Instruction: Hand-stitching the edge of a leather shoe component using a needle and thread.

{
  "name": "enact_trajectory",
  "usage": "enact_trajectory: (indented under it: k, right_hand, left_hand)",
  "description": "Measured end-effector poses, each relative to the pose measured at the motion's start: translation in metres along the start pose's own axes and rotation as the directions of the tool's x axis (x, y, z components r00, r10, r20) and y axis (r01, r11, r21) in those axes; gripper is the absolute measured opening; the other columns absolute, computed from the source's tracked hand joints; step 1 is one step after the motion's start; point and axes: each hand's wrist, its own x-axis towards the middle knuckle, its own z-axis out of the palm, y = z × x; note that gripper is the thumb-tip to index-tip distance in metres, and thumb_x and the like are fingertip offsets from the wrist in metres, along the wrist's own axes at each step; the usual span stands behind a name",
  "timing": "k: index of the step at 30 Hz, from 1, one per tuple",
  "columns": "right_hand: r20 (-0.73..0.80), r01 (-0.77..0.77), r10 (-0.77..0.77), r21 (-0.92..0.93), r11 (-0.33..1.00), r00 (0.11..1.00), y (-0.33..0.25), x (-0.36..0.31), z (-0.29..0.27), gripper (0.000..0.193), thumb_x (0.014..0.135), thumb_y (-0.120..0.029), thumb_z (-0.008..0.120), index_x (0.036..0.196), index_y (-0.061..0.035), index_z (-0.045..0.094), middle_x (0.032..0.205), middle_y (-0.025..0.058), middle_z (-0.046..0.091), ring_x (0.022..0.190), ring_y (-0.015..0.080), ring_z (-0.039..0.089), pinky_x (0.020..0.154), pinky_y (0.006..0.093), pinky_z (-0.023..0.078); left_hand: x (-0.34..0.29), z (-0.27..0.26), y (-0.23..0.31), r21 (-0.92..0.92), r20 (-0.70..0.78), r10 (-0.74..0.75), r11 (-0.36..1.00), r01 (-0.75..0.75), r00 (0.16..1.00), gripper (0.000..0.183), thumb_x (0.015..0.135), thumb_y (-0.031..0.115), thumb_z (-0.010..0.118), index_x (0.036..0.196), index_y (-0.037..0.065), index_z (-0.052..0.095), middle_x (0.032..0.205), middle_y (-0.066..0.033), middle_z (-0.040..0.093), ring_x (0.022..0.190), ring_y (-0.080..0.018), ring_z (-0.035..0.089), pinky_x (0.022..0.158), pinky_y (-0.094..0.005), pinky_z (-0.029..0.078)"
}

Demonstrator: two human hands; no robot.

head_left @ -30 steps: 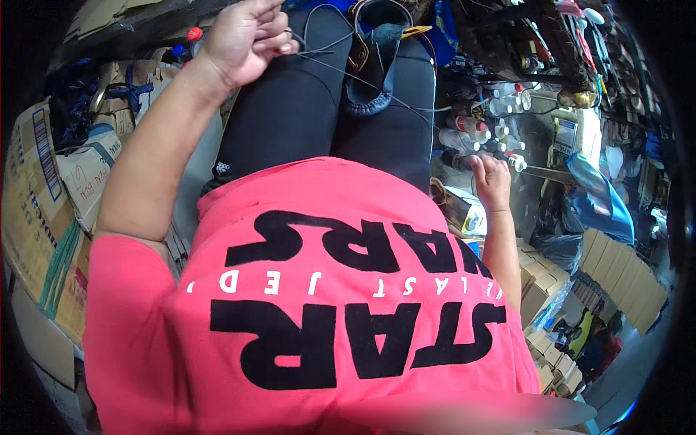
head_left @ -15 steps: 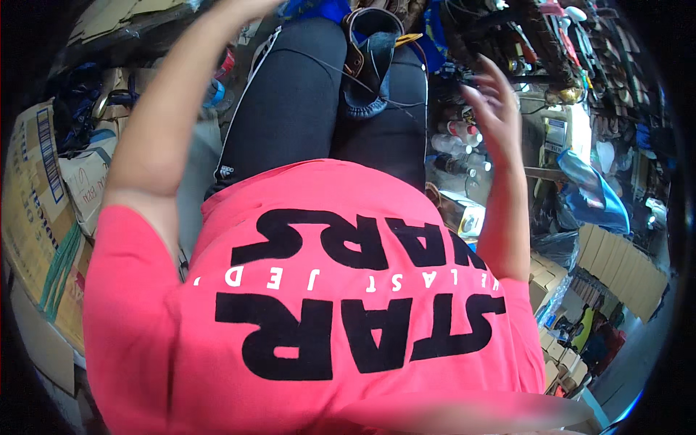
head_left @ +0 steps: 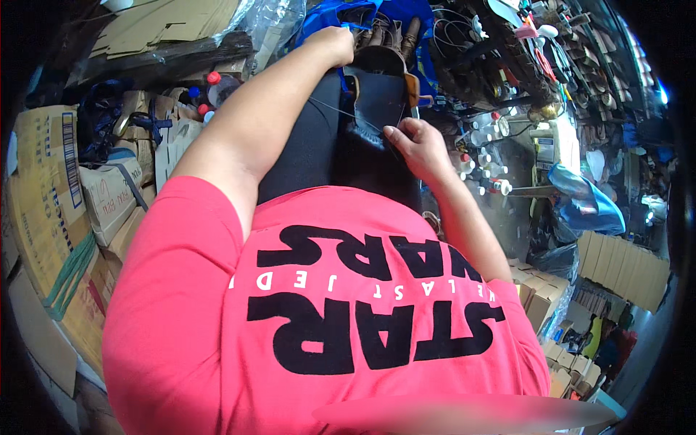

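A dark boot (head_left: 377, 98) with a tan-edged collar rests between my thighs, its opening at the far end. Pale stitching (head_left: 368, 135) gathers the edge of the part nearest me, and a thin thread (head_left: 324, 104) trails across my left thigh. My left hand (head_left: 335, 46) is closed in a fist beyond the boot's left side, by blue plastic sheeting (head_left: 319, 22); what it grips is hidden. To the right of the stitching, my right hand (head_left: 423, 148) is closed with thumb and finger pressed together. Thread passes close to these fingertips, but what they pinch is too small to make out.
Cardboard boxes (head_left: 47, 203) stack up at the left, with flat cardboard (head_left: 170, 25) at the far left. Several plastic bottles (head_left: 493, 130) stand right of my legs. Cluttered tools (head_left: 551, 65) and a blue plastic bag (head_left: 591, 199) lie farther right.
Both hands have come inward from wide apart. My left hand has moved right to the boot's far side and my right hand, spread before, has closed beside the stitching.
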Motion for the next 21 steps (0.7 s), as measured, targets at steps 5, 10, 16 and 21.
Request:
enact_trajectory:
  k: [5,10,16,21]
  right_hand:
    - [-0.087,0.069,-0.079,-0.114,0.991,0.993,0.006,-0.001,0.004,0.041,0.079,-0.047,0.067,0.082,-0.0067,0.070,0.078,0.0104,0.057,0.083,0.0270,0.057,0.072,0.0399,0.040]
    - [-0.033,0.036,-0.042,-0.165,0.986,0.999,0.012,0.009,-0.001,0.043,0.077,-0.053,0.067,0.082,-0.0103,0.071,0.082,0.0076,0.056,0.094,0.0272,0.054,0.079,0.0399,0.035]
    - [0.109,0.137,-0.114,-0.244,0.960,0.988,0.013,0.029,-0.021,0.039,0.077,-0.046,0.068,0.082,-0.0074,0.070,0.079,0.0133,0.065,0.084,0.0307,0.063,0.072,0.0420,0.047]
    - [0.246,0.057,-0.013,-0.172,0.984,0.969,0.008,0.041,-0.027,0.039,0.074,-0.047,0.071,0.080,-0.0079,0.070,0.073,0.0111,0.065,0.073,0.0289,0.064,0.068,0.0396,0.048]
  left_hand:
    - [0.007,0.004,0.017,0.057,0.104,-0.078,0.996,0.072,0.992,0.033,0.075,0.028,0.072,0.104,0.012,0.069,0.105,-0.0135,0.066,0.099,-0.0315,0.063,0.085,-0.0413,0.050]
    - [-0.001,0.000,0.020,0.067,0.151,-0.045,0.997,0.035,0.987,0.037,0.075,0.030,0.074,0.106,0.011,0.068,0.108,-0.0153,0.065,0.101,-0.0322,0.062,0.085,-0.0422,0.050]
    - [-0.043,-0.002,0.022,-0.101,-0.415,0.244,0.945,-0.311,0.877,0.024,0.078,0.023,0.070,0.097,0.007,0.067,0.101,-0.0128,0.064,0.098,-0.0298,0.061,0.086,-0.0388,0.048]
    - [-0.085,-0.010,0.039,-0.312,-0.381,0.608,0.624,-0.716,0.696,0.015,0.079,0.011,0.066,0.094,0.007,0.065,0.099,-0.0094,0.061,0.097,-0.0276,0.060,0.086,-0.0346,0.047]
